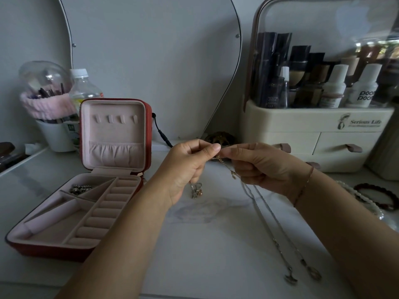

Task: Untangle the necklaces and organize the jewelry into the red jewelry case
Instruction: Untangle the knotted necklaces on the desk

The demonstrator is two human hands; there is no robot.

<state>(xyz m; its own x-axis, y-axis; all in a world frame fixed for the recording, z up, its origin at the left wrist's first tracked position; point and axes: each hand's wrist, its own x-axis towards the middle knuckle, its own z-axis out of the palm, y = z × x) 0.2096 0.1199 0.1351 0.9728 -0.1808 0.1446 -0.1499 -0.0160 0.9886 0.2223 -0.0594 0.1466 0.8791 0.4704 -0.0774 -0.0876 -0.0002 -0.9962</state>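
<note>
Gold necklace [226,167] in hands [183,169] [265,167], red case [49,253] left

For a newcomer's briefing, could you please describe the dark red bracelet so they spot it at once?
Find the cream cosmetics organizer on the right. On the table before it lies the dark red bracelet. Its neighbour, the pearl strand, is white.
</note>
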